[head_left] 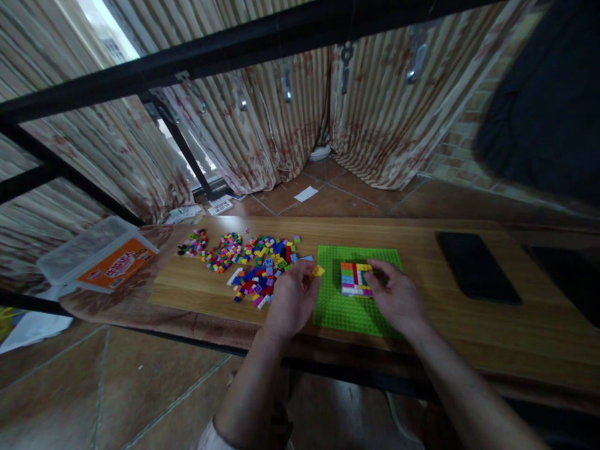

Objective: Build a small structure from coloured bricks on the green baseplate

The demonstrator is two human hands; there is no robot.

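Observation:
My left hand (291,299) is closed in a pinch on a yellow toy brick (318,270), held just over the left edge of the green studded baseplate (330,306). On the plate sits a low block of toy bricks (350,280) in orange, yellow, red, blue, white and purple rows. The thumb and forefinger of my right hand (399,297) close on the right side of this block and hide part of it. To the left of my left hand lies a spread of loose toy bricks (257,281) in many colours.
A clear plastic tub (100,253) with an orange label stands past the wooden board's (197,294) left end. On the right lie a black tablet-like slab (475,265) and another dark flat thing (569,275). A black metal bar (262,50) crosses above, before curtains.

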